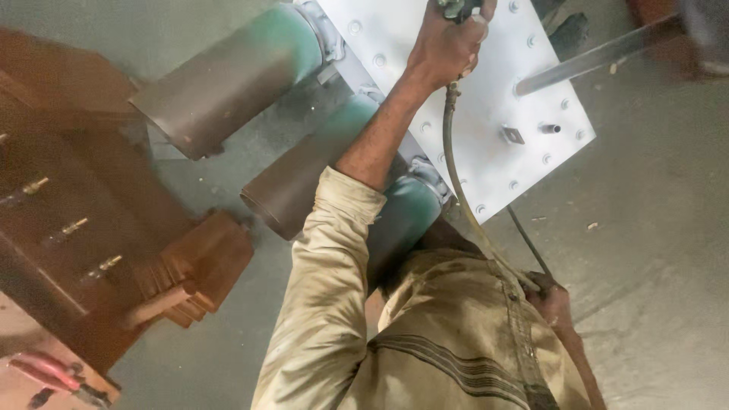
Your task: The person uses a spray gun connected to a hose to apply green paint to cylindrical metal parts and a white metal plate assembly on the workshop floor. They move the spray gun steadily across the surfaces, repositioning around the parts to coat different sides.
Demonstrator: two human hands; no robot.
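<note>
- Up top, left hand (448, 47) clamped round a dark metal spray tool (458, 7), over the pale grey bolted steel plate's (486, 156) top edge.
- Right hand (553, 302) closed on the thin rubber hose (456, 178), off the plate's lower corner, probably keeping slack clear.

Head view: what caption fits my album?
Left hand grips a tool over a white bolted plate; right hand holds its hose.

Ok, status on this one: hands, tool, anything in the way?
Left hand shut on hose-fed tool over white bolted plate. Right hand grips the hose low. Green pipes beside left arm, not blocking.
</note>
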